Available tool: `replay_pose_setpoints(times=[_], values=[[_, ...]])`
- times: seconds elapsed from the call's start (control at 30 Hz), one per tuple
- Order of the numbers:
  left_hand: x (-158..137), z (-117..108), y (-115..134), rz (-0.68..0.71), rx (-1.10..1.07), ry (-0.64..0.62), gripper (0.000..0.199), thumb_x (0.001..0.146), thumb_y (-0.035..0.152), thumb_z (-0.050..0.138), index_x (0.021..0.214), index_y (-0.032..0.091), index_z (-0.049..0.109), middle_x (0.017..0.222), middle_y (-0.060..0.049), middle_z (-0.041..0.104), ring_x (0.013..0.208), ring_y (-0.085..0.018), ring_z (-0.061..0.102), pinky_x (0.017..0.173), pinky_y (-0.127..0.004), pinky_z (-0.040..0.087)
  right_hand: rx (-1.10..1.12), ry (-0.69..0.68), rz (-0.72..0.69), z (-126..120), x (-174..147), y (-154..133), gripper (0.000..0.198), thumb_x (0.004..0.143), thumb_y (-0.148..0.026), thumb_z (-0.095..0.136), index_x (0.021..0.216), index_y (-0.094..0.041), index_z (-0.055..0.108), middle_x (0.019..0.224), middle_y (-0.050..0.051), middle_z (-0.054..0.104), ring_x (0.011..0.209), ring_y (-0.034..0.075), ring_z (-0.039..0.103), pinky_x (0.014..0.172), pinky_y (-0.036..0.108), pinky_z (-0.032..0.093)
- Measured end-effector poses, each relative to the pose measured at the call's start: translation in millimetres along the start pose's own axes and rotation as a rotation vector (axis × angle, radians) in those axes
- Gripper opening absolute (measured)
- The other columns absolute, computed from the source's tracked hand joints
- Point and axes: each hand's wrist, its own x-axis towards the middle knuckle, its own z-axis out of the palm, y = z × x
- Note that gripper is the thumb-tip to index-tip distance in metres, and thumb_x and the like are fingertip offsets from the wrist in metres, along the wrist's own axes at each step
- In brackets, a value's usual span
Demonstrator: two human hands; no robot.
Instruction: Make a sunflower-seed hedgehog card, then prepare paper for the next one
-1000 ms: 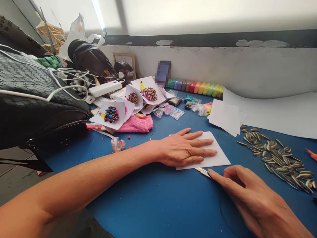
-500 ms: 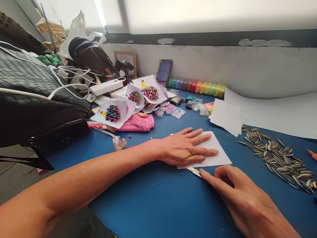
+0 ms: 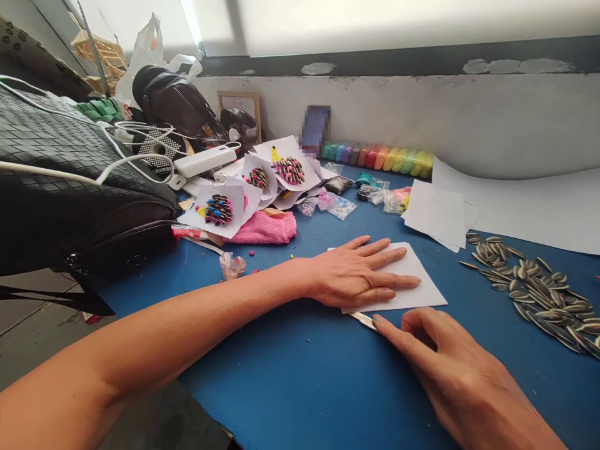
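Observation:
My left hand (image 3: 359,272) lies flat with spread fingers on a white sheet of paper (image 3: 419,284), which seems folded, pressing it to the blue table. In my right hand (image 3: 450,356) is a slim white knife (image 3: 362,320), pinched with the index finger stretched along it. Its tip meets the paper's near edge, close to the left corner, and is partly hidden under or between the layers. The knife's rear end is hidden in the hand.
Sunflower seeds (image 3: 539,294) lie in a pile at the right. Behind them are loose white sheets (image 3: 435,212). Seed-and-clay figures on paper (image 3: 218,209), a pink cloth (image 3: 265,228), small bags (image 3: 340,205) and a row of coloured clay (image 3: 384,158) stand further back. A black bag (image 3: 70,187) is at the left.
The knife and my right hand have moved left along the paper's near edge. My left hand stays flat on the paper. The whole view has shifted slightly.

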Motion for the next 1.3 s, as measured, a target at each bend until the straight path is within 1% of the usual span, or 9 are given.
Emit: replay_pose_setpoints(times=[0.27,0.4,0.6,0.73,0.8,0.9,1.13,1.2,1.3], values=[[0.1,-1.5,-4.0,0.008,-0.061,0.035,0.052,0.102,0.047,0.040,0.151,0.030,0.040,0.167,-0.004,0.011,0.154,-0.027,0.005,0.124,-0.047,0.003,0.099,-0.019,-0.016,-8.3,1.3,-3.8,0.044,0.088,-0.002,0.042,0.122,-0.017,0.066,0.085,0.007,0.060,0.066,0.013,0.061,0.056,0.022,0.053],[-2.6,-6.2,-5.1,-0.016,-0.169,0.093,0.045,0.095,0.031,0.051,0.139,0.020,0.055,0.162,-0.009,0.029,0.152,-0.025,0.020,0.125,-0.046,0.005,0.093,0.019,0.073,-30.3,-13.9,22.8,0.032,0.097,-0.016,0.044,0.120,-0.023,0.064,0.092,0.006,0.064,0.075,0.012,0.067,0.064,0.019,0.055],[-9.3,-16.5,5.4,0.017,0.017,0.154,0.044,0.084,0.015,0.055,0.127,0.024,0.061,0.154,-0.006,0.043,0.150,-0.030,0.025,0.124,-0.053,0.005,-0.147,0.100,0.539,-45.7,-46.4,66.1,0.026,0.097,-0.038,0.045,0.106,-0.026,0.066,0.100,0.007,0.074,0.080,0.022,0.075,0.056,0.031,0.055],[-11.8,-22.9,7.4,-0.295,0.090,0.234,0.043,0.089,0.041,0.059,0.124,0.016,0.060,0.128,-0.016,0.057,0.119,-0.033,0.053,0.103,-0.050,0.040,-0.252,0.015,0.802,-60.5,-50.0,75.6,0.027,0.092,-0.037,0.045,0.095,-0.026,0.069,0.105,0.010,0.076,0.094,0.030,0.073,0.061,0.038,0.055],[-11.9,-24.9,4.8,-0.452,0.081,0.224,0.043,0.086,0.051,0.062,0.108,0.014,0.063,0.111,-0.014,0.059,0.105,-0.032,0.055,0.092,-0.046,0.044,-0.322,-0.047,0.959,-71.4,-48.2,78.7,0.027,0.092,-0.036,0.045,0.095,-0.026,0.069,0.117,0.011,0.074,0.102,0.032,0.071,0.066,0.041,0.054],[-11.7,-25.5,0.5,-0.505,-0.006,0.209,0.037,0.083,0.050,0.063,0.096,0.016,0.059,0.105,-0.010,0.057,0.101,-0.028,0.052,0.088,-0.041,0.043,-0.364,-0.110,1.087,-84.2,-48.8,85.6,0.030,0.093,-0.034,0.042,0.098,-0.022,0.070,0.108,0.015,0.075,0.076,0.028,0.073,0.054,0.038,0.050],[-9.4,-18.9,2.8,-0.479,-0.282,0.303,0.018,0.077,0.033,0.063,0.083,0.019,0.054,0.089,-0.004,0.058,0.089,-0.022,0.053,0.078,-0.032,0.041,-0.384,-0.089,1.077,-79.9,-74.0,112.3,0.027,0.087,-0.025,0.047,0.062,-0.024,0.059,0.061,0.010,0.063,0.038,0.017,0.053,0.039,0.031,0.036],[-9.0,-18.6,7.5,-0.468,-0.355,0.314,0.017,0.079,0.030,0.059,0.092,0.019,0.056,0.088,-0.001,0.061,0.082,-0.018,0.056,0.071,-0.028,0.043,-0.407,-0.040,1.034,-76.1,-77.4,115.5,0.024,0.085,-0.025,0.047,0.067,-0.023,0.063,0.062,0.012,0.062,0.046,0.023,0.057,0.041,0.036,0.040],[-9.2,-20.9,16.5,-0.404,-0.645,0.334,0.023,0.081,0.030,0.060,0.101,0.018,0.058,0.091,0.000,0.063,0.080,-0.015,0.059,0.065,-0.022,0.045,-0.405,0.059,0.920,-73.5,-68.0,104.9,0.033,0.089,-0.036,0.043,0.090,-0.019,0.072,0.095,0.022,0.071,0.082,0.035,0.069,0.059,0.046,0.052]])
